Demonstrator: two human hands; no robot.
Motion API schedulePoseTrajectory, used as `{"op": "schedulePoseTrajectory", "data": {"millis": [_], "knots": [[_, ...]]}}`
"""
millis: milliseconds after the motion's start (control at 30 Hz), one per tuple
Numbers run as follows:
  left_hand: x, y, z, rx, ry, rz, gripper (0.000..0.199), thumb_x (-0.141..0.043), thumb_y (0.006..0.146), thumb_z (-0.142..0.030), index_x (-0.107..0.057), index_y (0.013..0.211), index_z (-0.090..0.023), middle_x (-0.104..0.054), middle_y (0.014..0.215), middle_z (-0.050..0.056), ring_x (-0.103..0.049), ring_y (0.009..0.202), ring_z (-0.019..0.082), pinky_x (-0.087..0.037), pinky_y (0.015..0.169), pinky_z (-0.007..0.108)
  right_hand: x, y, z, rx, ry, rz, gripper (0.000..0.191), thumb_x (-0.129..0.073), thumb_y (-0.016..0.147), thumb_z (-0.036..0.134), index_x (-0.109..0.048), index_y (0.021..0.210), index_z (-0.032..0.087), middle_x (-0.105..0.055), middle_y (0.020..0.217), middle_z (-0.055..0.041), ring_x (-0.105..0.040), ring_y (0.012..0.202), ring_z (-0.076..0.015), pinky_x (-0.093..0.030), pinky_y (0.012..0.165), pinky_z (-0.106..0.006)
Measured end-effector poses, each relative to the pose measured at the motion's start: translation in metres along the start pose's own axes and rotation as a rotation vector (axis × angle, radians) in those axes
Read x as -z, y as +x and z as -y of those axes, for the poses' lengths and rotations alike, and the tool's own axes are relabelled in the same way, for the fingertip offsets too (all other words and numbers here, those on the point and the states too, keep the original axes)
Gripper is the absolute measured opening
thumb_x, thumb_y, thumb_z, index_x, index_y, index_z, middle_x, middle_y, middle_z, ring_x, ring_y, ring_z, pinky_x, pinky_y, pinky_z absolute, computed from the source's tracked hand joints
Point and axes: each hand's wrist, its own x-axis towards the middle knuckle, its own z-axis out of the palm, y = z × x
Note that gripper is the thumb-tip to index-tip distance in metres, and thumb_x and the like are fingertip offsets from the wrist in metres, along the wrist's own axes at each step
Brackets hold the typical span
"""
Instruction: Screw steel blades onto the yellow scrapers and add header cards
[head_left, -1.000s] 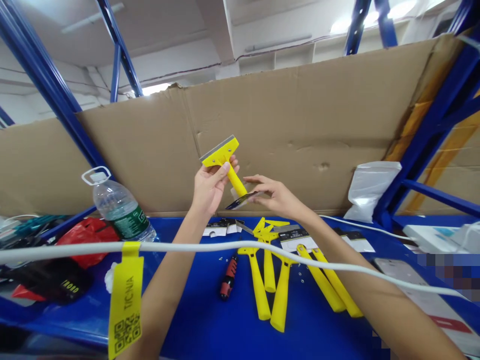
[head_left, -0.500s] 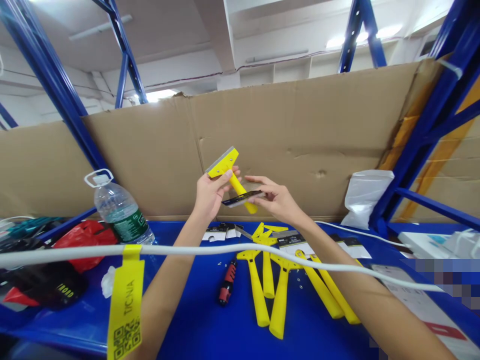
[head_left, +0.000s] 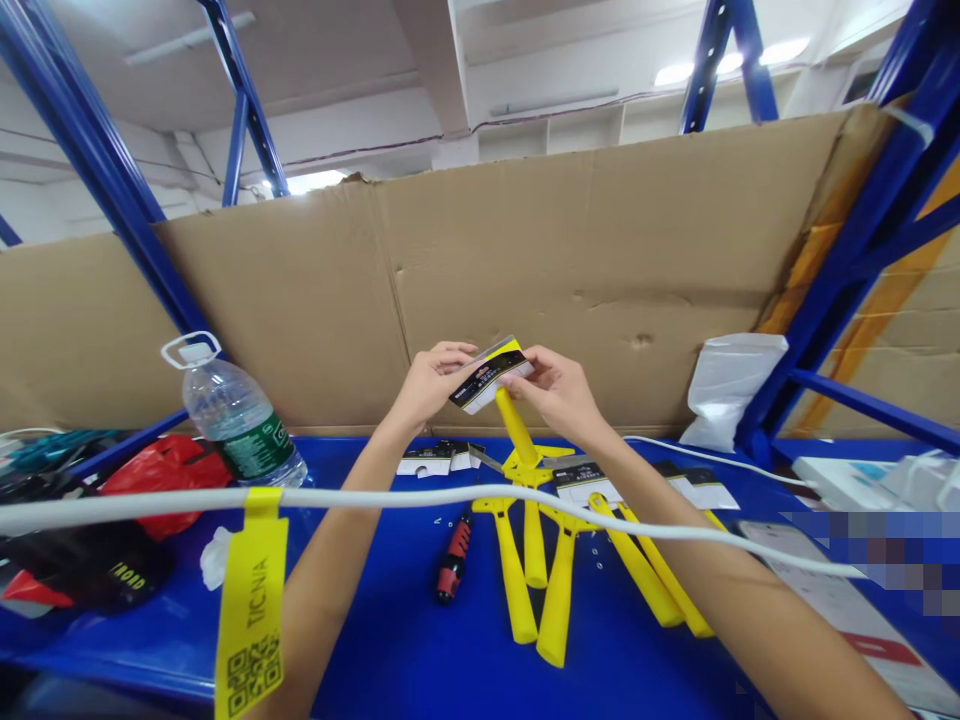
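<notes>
A yellow scraper [head_left: 516,428] is held up in front of the cardboard, its handle pointing down. Across the scraper's head lies a black and white packaging card [head_left: 480,385], covering most of it; a yellow strip and the blade edge show above. My left hand [head_left: 427,388] is closed at the left end of the head and card, its fingers partly hidden. At the right end my right hand [head_left: 559,395] pinches the card against the scraper, thumb in front. Below, several more yellow scrapers [head_left: 555,610] lie on the blue table, beside a red and black screwdriver [head_left: 453,562].
White-and-black cards [head_left: 425,460] and tiny metal bits lie near the scrapers. A water bottle [head_left: 244,430] and red bag [head_left: 169,475] stand left. A white cable [head_left: 420,495] with a yellow tag [head_left: 251,600] crosses the foreground. Cardboard [head_left: 600,270] walls the back; blue posts flank it.
The card has moved from beside the handle up onto the scraper's head. The scraper has turned and come lower, and my hands now hold its two ends.
</notes>
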Motion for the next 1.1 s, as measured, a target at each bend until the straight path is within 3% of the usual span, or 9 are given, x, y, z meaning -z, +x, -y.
{"op": "schedulePoseTrajectory", "data": {"millis": [200,333,433,533,633,733,833,967,1100], "knots": [[-0.004,-0.005,-0.007,0.157,-0.136,0.096,0.067,-0.087,0.092,-0.069,-0.078,0.135,-0.018,-0.084,0.110,0.013,-0.078,0.090,0.023,-0.068,0.077,0.036,0.000,0.001,0.000,0.005,-0.004,-0.148,0.038,-0.092,0.088,0.047,-0.064,0.097,0.023,-0.068,0.089,-0.0007,-0.067,0.081,-0.0185,-0.065,0.075,-0.036],[-0.008,-0.007,-0.009,0.157,-0.169,0.145,0.067,-0.106,0.074,-0.044,-0.079,0.128,-0.014,-0.084,0.106,0.011,-0.079,0.085,0.022,-0.071,0.073,0.036,-0.002,0.002,0.001,0.047,-0.022,-0.202,0.051,-0.095,0.083,0.049,-0.060,0.112,0.026,-0.071,0.123,-0.0087,-0.072,0.108,-0.0252,-0.069,0.081,-0.039],[-0.009,-0.006,-0.008,0.124,-0.207,0.070,0.060,-0.106,0.074,-0.042,-0.080,0.119,-0.014,-0.083,0.100,0.008,-0.078,0.078,0.020,-0.071,0.072,0.036,-0.003,0.002,0.004,0.054,-0.010,-0.273,0.084,-0.099,0.075,0.057,-0.048,0.137,0.032,-0.057,0.159,-0.0153,-0.069,0.133,-0.0323,-0.072,0.085,-0.041],[-0.009,-0.005,-0.006,0.058,-0.270,-0.009,0.053,-0.106,0.075,-0.043,-0.079,0.113,-0.017,-0.083,0.101,0.006,-0.078,0.084,0.019,-0.070,0.076,0.033,-0.001,0.002,0.008,-0.057,0.081,-0.106,0.104,-0.102,0.073,0.062,-0.038,0.151,0.036,-0.061,0.157,-0.0155,-0.076,0.121,-0.0312,-0.072,0.093,-0.047],[-0.007,-0.003,-0.003,-0.007,-0.325,-0.048,0.051,-0.107,0.075,-0.042,-0.078,0.110,-0.021,-0.083,0.107,0.005,-0.078,0.094,0.018,-0.066,0.084,0.029,0.000,-0.002,0.011,-0.159,0.174,0.208,0.077,-0.095,0.087,0.061,-0.050,0.143,0.031,-0.078,0.122,-0.0079,-0.081,0.099,-0.0265,-0.071,0.092,-0.049],[-0.006,-0.001,0.002,-0.012,-0.363,-0.086,0.056,-0.106,0.076,-0.044,-0.077,0.119,-0.023,-0.083,0.115,0.006,-0.078,0.102,0.018,-0.064,0.090,0.029,-0.003,-0.006,0.011,-0.147,0.156,0.299,0.055,-0.080,0.103,0.060,-0.060,0.142,0.027,-0.074,0.093,-0.0004,-0.074,0.074,-0.0190,-0.068,0.071,-0.036],[-0.006,0.002,0.008,0.068,-0.392,-0.101,0.065,-0.105,0.077,-0.051,-0.074,0.127,-0.024,-0.083,0.120,0.009,-0.079,0.109,0.022,-0.063,0.095,0.033,-0.004,-0.008,0.006,0.019,-0.044,0.228,0.049,-0.072,0.110,0.049,-0.065,0.154,0.028,-0.073,0.102,-0.0024,-0.065,0.070,-0.0149,-0.061,0.063,-0.031],[-0.006,0.003,0.006,0.247,-0.433,-0.053,0.064,-0.088,0.087,-0.076,-0.080,0.115,-0.019,-0.084,0.117,0.015,-0.079,0.097,0.024,-0.063,0.078,0.032,0.002,-0.007,-0.005,0.313,-0.415,0.166,0.049,-0.058,0.112,0.024,-0.067,0.160,0.031,-0.073,0.123,-0.0086,-0.070,0.101,-0.0220,-0.062,0.097,-0.043],[-0.007,-0.002,-0.008,0.237,-0.418,0.002,0.066,-0.079,0.095,-0.078,-0.085,0.122,-0.018,-0.085,0.120,0.016,-0.079,0.096,0.024,-0.062,0.072,0.030,0.007,-0.006,-0.017,0.318,-0.492,0.104,0.051,-0.061,0.108,0.023,-0.061,0.158,0.031,-0.076,0.130,-0.0102,-0.075,0.114,-0.0280,-0.061,0.107,-0.051]]}}
